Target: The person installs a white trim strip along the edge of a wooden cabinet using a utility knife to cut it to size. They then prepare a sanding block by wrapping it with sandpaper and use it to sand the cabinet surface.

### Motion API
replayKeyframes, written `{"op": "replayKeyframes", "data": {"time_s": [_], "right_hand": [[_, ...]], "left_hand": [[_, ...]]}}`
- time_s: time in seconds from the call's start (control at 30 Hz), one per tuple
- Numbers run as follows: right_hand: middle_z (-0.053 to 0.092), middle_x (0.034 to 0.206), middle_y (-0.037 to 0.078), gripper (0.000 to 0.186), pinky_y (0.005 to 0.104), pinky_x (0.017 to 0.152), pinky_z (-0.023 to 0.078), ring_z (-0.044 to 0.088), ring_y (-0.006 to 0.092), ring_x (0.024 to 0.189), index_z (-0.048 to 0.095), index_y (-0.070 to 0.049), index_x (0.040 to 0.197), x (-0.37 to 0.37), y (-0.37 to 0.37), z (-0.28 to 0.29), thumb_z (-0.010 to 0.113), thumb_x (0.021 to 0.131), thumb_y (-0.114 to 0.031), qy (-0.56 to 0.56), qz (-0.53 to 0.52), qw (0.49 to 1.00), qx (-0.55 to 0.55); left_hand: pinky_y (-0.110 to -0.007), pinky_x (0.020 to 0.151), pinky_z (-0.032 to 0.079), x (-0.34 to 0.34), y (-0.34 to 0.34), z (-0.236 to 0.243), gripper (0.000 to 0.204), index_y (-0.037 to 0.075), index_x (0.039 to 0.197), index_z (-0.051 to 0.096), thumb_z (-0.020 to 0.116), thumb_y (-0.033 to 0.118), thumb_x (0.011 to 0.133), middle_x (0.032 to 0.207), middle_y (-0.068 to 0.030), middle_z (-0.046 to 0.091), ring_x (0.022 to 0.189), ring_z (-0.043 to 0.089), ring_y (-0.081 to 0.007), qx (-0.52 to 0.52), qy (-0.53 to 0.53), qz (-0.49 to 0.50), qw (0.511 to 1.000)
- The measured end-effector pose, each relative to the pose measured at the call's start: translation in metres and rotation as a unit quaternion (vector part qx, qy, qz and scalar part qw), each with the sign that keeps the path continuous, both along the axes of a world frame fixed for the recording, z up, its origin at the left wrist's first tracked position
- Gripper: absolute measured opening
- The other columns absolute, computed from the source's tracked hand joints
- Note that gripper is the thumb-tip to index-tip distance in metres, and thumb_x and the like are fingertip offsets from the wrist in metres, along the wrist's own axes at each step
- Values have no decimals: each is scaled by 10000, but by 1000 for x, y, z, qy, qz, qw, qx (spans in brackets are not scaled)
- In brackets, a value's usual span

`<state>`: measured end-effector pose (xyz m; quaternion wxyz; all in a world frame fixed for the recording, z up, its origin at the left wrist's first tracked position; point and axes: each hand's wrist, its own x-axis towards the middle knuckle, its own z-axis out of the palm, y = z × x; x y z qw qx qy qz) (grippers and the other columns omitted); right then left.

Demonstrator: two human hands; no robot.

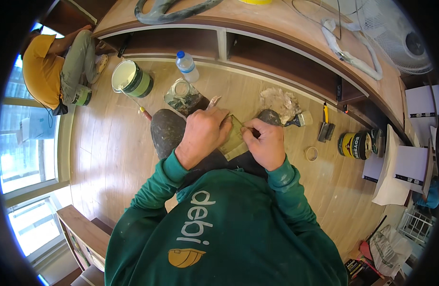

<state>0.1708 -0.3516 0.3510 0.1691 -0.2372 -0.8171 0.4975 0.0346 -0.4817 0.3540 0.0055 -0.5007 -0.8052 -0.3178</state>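
Observation:
My left hand (205, 134) and my right hand (266, 144) meet over my lap, between my knees. A thin olive-yellow sheet (234, 145), perhaps sandpaper, lies between them. My left fingers are closed on its left side; my right thumb and forefinger pinch its upper right edge. Parts of the sheet are hidden by my fingers. Just beyond my left hand stands a stained rectangular tin (180, 101) with a round opening. Past my right knee lie a crumpled pale rag (279, 103) and a paintbrush (301, 118).
A water bottle (187, 67) and paint bucket (138, 83) stand near the long cabinet (181, 42). On the right are a scraper (326, 129), a tape roll (311, 153) and a paint can (354, 145). A person (43, 71) in orange crouches at far left. A fan (405, 45) stands upper right.

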Motion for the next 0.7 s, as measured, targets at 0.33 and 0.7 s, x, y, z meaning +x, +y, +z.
{"op": "replayKeyframes", "data": {"time_s": [0.33, 0.7], "right_hand": [[656, 797, 200, 124, 447, 623, 510, 638, 398, 719, 678, -18, 913, -2, -12, -3, 655, 816, -91, 80, 19, 991, 102], [688, 788, 188, 340, 359, 601, 535, 679, 330, 644, 683, 12, 1027, -8, -20, -28, 763, 802, -231, 122, -179, 970, -108]], "left_hand": [[-442, 581, 474, -8, 2, -6, 111, 45, 720, 600, 683, 108, 757, 696, -137, 601, 607, 581, -355, 28, 45, -49, 997], [-397, 515, 472, -3, 6, -19, 113, 61, 725, 606, 708, 94, 760, 679, -115, 611, 568, 605, -307, 50, 129, 118, 983]]}}
